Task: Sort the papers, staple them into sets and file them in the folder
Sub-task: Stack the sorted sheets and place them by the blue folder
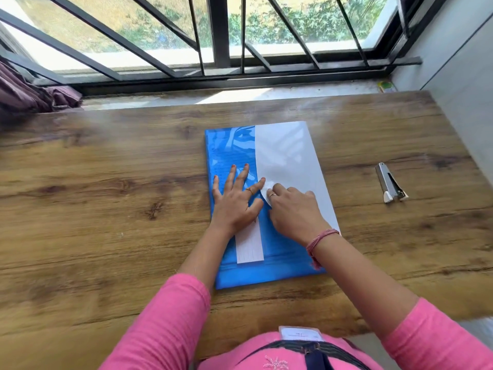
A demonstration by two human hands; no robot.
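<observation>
Blue folder (240,273): flat, centre of wooden table (106,209), lined papers showing through its cover.
White sheet (290,166): over folder's rt half, lower-left edge curled up.
L hand (236,202): fingers spread flat, pressing on folder.
R hand (293,209): fingers curled, pinching the sheet's curled edge.
Stapler (390,184): on table, well to the rt, untouched.
Window grille (240,36): behind table.

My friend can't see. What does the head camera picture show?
A person's left hand presses flat on a blue folder on a wooden table, while the right hand grips the edge of a white sheet lying over the folder's right side. A stapler lies apart to the right, beneath a barred window.
</observation>
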